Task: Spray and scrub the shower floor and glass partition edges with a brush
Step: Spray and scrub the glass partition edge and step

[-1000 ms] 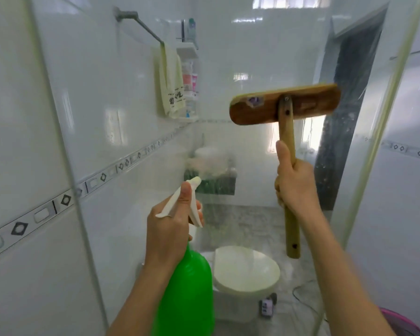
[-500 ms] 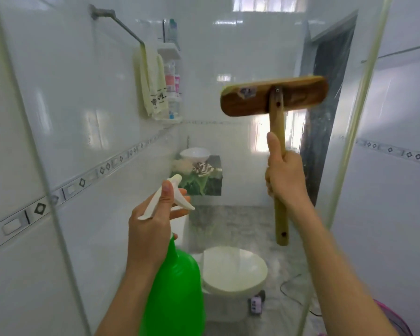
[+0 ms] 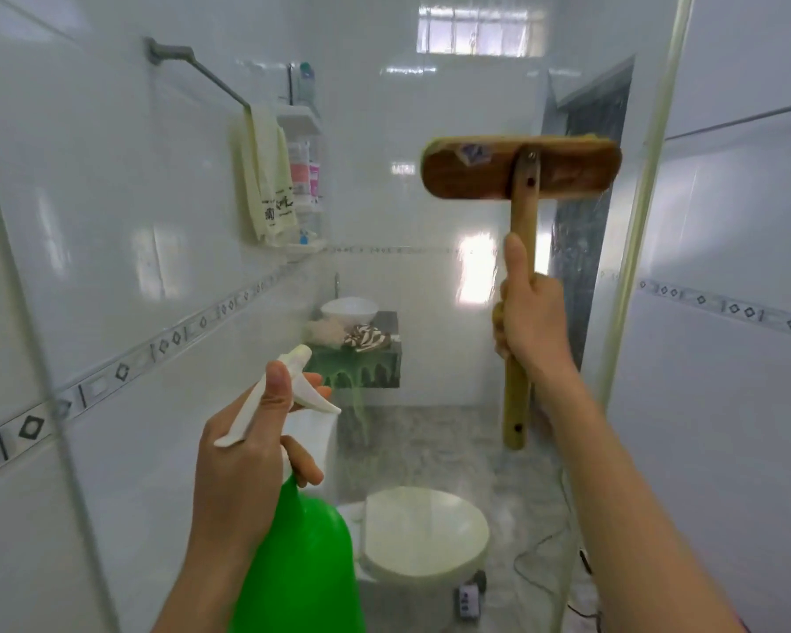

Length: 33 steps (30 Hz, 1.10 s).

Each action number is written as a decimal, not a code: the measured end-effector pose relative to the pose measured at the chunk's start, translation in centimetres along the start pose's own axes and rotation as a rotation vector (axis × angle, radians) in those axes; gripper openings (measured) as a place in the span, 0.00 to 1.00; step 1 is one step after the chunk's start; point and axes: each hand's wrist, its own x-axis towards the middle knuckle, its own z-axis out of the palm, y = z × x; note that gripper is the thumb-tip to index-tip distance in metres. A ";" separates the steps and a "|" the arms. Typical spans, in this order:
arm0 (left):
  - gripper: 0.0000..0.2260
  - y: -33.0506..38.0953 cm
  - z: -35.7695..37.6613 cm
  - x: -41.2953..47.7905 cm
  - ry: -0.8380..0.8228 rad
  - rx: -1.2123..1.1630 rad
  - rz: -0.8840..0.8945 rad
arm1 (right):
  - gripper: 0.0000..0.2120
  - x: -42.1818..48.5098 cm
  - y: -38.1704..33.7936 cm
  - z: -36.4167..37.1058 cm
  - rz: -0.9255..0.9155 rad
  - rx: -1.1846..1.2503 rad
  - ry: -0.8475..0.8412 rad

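My left hand (image 3: 243, 454) grips the neck of a green spray bottle (image 3: 300, 564), thumb on its white trigger head, nozzle aimed at the glass partition (image 3: 430, 312) in front of me. My right hand (image 3: 528, 322) holds the wooden handle of a scrub brush (image 3: 519, 169) upright, its long wooden head pressed flat to the glass at upper right. The partition's pale right edge strip (image 3: 645, 212) runs just right of the brush head. Wet streaks run down the glass near the middle.
Through the glass: a closed white toilet (image 3: 423, 532), a small washbasin (image 3: 350, 308) on a green counter, a towel (image 3: 266, 175) on a wall rail, a corner shelf with bottles, a cable on the grey floor (image 3: 535, 559). White tiled walls stand close on both sides.
The view has shifted, so the brush and both hands sit slightly lower and left in frame. The spray mist seen on the glass a second ago has thinned into running streaks.
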 end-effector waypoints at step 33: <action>0.17 -1.4 2.7 -0.2 -0.146 -0.054 0.009 | 0.25 -5.6 10.8 -4.8 0.141 0.021 0.068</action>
